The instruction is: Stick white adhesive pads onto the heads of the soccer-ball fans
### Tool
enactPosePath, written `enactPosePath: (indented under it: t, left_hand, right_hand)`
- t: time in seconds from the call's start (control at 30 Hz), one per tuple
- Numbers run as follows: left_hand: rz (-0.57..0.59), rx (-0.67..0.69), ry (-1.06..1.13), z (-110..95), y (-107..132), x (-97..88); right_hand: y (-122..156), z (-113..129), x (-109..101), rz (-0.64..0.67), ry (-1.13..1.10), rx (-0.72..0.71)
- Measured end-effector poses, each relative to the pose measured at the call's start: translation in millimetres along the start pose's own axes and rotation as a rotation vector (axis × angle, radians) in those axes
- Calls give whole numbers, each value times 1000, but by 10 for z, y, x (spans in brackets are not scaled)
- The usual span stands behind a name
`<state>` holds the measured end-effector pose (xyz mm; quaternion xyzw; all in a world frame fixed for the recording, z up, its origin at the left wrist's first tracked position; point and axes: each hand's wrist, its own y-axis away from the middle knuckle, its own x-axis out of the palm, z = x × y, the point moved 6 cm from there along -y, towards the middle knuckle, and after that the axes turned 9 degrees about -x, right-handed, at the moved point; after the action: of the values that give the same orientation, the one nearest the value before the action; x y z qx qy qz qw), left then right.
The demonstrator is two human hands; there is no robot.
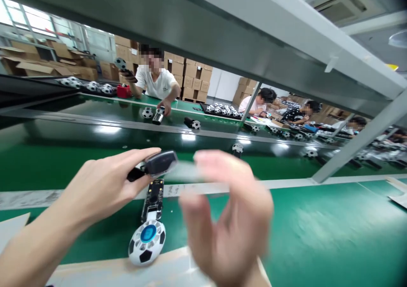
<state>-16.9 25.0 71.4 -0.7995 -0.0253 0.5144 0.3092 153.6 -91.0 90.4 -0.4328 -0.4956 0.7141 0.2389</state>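
My left hand (104, 185) is raised over the green bench and pinches a small dark plastic piece (155, 165) between thumb and fingers. My right hand (229, 219) is close to the camera and smeared by motion, its fingers curled apart with a gap between thumb and fingers; nothing shows clearly in it. Below the hands lies a football-patterned toy half (146, 242) with a blue centre, joined to a black circuit board (153, 198) that rests on the bench.
A dark green conveyor belt (95, 151) runs across behind the bench and carries football toys (238, 148). Across it, people sit at work, one holding a ball (120, 63). A grey steel frame (356, 147) slants on the right. Cardboard boxes (190, 77) are stacked behind.
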Motion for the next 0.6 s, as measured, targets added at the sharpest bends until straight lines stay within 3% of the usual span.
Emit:
enactPosePath:
  t: [0.03, 0.07, 0.2, 0.3, 0.37, 0.47, 0.6]
  left_hand:
    - [-5, -12, 23, 14, -8, -22]
    - [10, -36, 50, 28, -16, -36]
    - [77, -78, 189, 20, -14, -62]
    - [19, -9, 322, -16, 32, -79]
    - [8, 55, 398, -38, 71, -58]
    - [27, 101, 429, -48, 94, -27]
    - [38, 43, 438, -6, 64, -107]
  right_hand:
    - [-15, -255, 66, -30, 1, 66]
    - [6, -640, 214, 64, 47, 271]
    - [244, -2074, 583, 209, 203, 705]
    - [505, -2704, 596, 258, 278, 928]
    - [626, -2852, 549, 278, 273, 1007]
    - [721, -2846, 475, 282, 231, 1028]
    - [714, -2565, 459, 303, 79, 840]
